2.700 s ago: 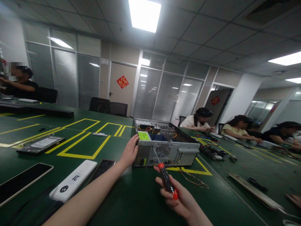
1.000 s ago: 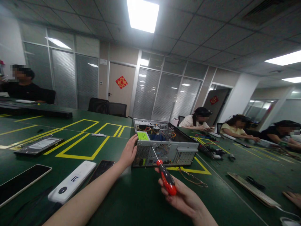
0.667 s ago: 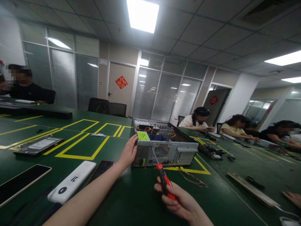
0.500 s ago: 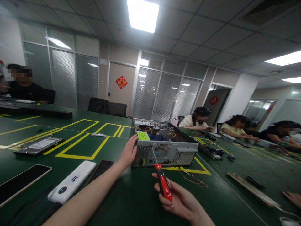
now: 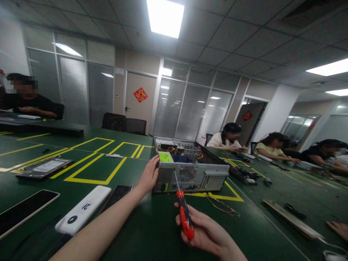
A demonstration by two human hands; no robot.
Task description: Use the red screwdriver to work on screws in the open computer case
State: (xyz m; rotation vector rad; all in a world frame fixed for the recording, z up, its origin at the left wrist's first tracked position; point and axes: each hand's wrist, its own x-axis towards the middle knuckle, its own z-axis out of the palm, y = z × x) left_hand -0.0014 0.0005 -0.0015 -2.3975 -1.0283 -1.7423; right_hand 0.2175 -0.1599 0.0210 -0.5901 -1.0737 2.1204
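Observation:
An open grey computer case (image 5: 195, 173) lies on the green table (image 5: 152, 221), its back panel facing me and wires showing inside. My left hand (image 5: 149, 177) rests flat against the case's left rear corner, fingers stretched out beside a green label. My right hand (image 5: 208, 232) is closed round a red-and-black screwdriver (image 5: 185, 215). The screwdriver's metal shaft points up and away, with its tip at the case's back panel near the fan grille.
A white device marked 21 (image 5: 83, 209), a dark phone (image 5: 117, 195) and another phone (image 5: 25, 208) lie at left, with a tablet (image 5: 45, 167) farther off. Loose wire (image 5: 221, 206) lies right of the case. Several people sit along the table's right and far left.
My right hand has shifted its grip and swung the screwdriver handle a little left and lower. The left hand and the case have stayed put.

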